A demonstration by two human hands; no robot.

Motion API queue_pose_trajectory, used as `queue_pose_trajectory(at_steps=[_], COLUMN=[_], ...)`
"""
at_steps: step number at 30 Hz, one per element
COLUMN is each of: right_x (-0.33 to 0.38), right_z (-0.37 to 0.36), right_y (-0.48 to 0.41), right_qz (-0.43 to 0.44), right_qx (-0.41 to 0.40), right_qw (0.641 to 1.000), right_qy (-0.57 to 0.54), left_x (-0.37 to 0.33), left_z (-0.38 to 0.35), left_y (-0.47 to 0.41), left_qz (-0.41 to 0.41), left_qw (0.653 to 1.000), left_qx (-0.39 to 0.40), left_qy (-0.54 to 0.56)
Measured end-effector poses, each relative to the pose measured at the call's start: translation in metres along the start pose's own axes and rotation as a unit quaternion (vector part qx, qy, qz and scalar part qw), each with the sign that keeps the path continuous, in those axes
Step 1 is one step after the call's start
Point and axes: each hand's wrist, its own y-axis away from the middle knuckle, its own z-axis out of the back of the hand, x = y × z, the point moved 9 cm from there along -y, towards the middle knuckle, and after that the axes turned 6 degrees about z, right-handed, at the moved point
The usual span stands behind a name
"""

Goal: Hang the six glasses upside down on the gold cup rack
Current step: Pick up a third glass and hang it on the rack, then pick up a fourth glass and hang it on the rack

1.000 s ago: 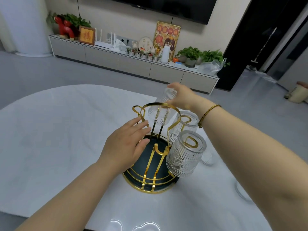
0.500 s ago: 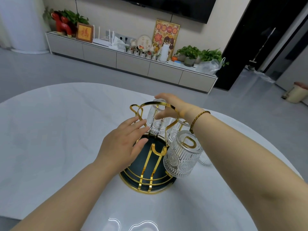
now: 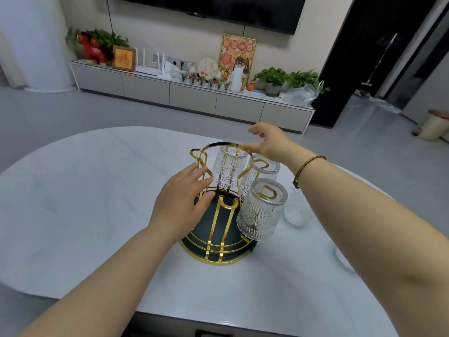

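The gold cup rack [image 3: 216,242] with a dark green base stands mid-table. Three ribbed clear glasses hang upside down on its prongs: a near one [image 3: 261,210], a middle one [image 3: 262,173] and a far one [image 3: 227,170]. My left hand [image 3: 181,203] rests flat against the rack's left side with fingers spread. Just above and behind the far glass hovers my right hand [image 3: 268,142], fingers apart and holding nothing. Another glass [image 3: 295,212] stands on the table right of the rack, partly behind my right arm. A further glass rim [image 3: 341,260] shows under that arm.
The white marble table [image 3: 85,203] is oval; its near edge runs along the bottom. Beyond it lies grey floor, then a long low cabinet [image 3: 194,96] with plants and ornaments under a wall screen.
My right hand lowered the far glass upside down onto a rack prong, let go of it and lifted away with fingers opening. My left hand stayed on the rack.
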Motion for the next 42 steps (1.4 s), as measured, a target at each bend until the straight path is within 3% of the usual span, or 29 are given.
queue_pose_trajectory(at_steps=[6, 12, 18, 22, 27, 32, 42], right_x=[-0.016, -0.057, -0.117, -0.158, -0.204, -0.231, -0.251], right_z=[0.056, 0.072, 0.065, 0.037, 0.007, -0.021, -0.019], right_y=[0.068, 0.171, 0.264, 0.308, 0.328, 0.309, 0.285], right_qz=[-0.02, -0.062, -0.149, -0.228, -0.327, -0.352, -0.373], right_qx=[-0.155, -0.226, -0.305, -0.324, -0.32, -0.246, -0.299], right_qw=[0.987, 0.969, 0.934, 0.911, 0.879, 0.888, 0.871], right_qy=[-0.022, -0.075, -0.113, -0.113, -0.136, -0.165, -0.11], left_x=[-0.041, -0.092, -0.116, -0.103, -0.074, -0.067, -0.076], left_z=[0.022, -0.024, -0.09, -0.137, -0.168, -0.172, -0.165], left_y=[0.043, 0.083, 0.112, 0.118, 0.126, 0.125, 0.12], left_qz=[-0.069, -0.146, -0.165, -0.106, -0.062, -0.067, -0.088], left_qw=[0.996, 0.988, 0.981, 0.977, 0.969, 0.969, 0.966], left_qx=[-0.06, 0.028, 0.1, 0.183, 0.234, 0.227, 0.201], left_qy=[0.018, 0.053, 0.028, -0.003, -0.051, -0.074, -0.136])
